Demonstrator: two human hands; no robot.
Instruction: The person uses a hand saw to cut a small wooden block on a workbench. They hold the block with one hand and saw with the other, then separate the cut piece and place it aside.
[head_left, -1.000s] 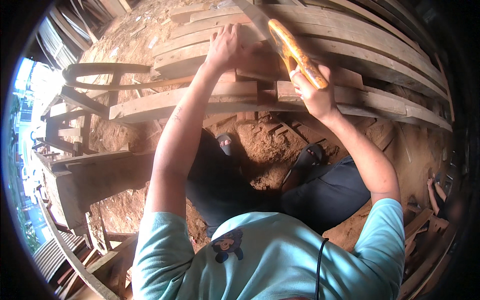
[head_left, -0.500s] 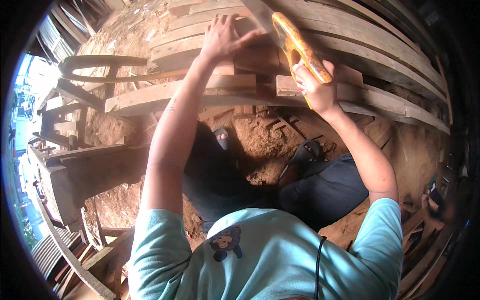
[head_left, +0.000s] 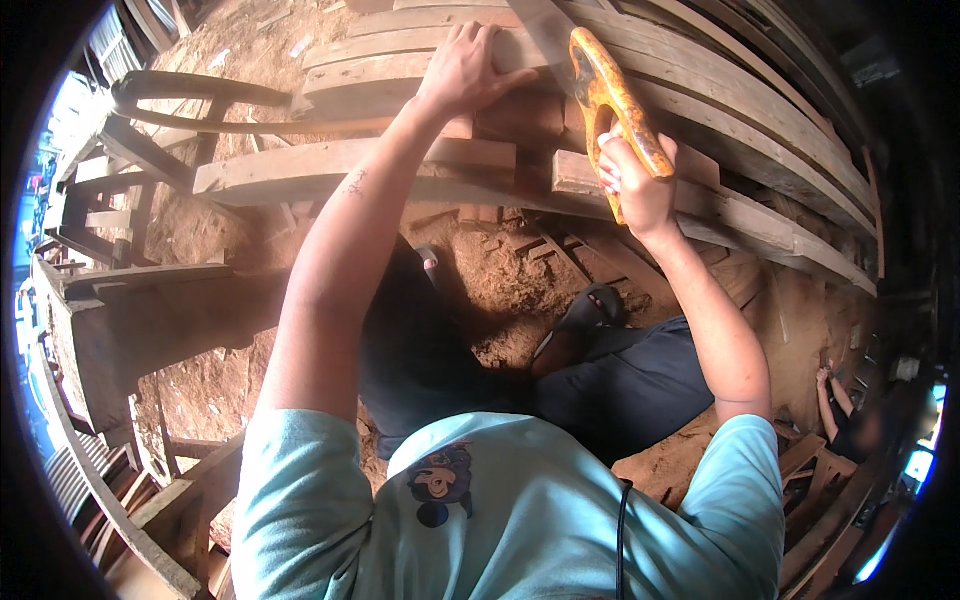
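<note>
Handsaw work over stacked timber, seen from above. The right hand (head_left: 640,190) is clenched around the yellow, paint-worn grip of the saw (head_left: 620,95), whose blade (head_left: 546,36) slants up and left over the boards and passes out at the upper edge. The left hand (head_left: 468,72) holds nothing; it lies spread and palm down on a board (head_left: 365,72) of the stack, thumb stretched toward the blade. (Whether the teeth sit in a cut cannot be told, the blade being blurred.)

Good practice for what appears to be a sawing stroke: press the board down firmly with the left hand, keep the thumb clear of the line of the teeth, hold wrist and forearm in 1 line with the blade, and use long, even strokes with light pressure, easing off if the blade binds.

Relative positions: the saw's grip is inside the right hand, with the blade reaching forward and left from it. The blade lies just to the right of the left thumb; the board is beneath the left palm. Nearer the body, 2 timber pieces, a left piece (head_left: 290,168) and a right piece (head_left: 590,174), leave a gap between their ends.
</note>
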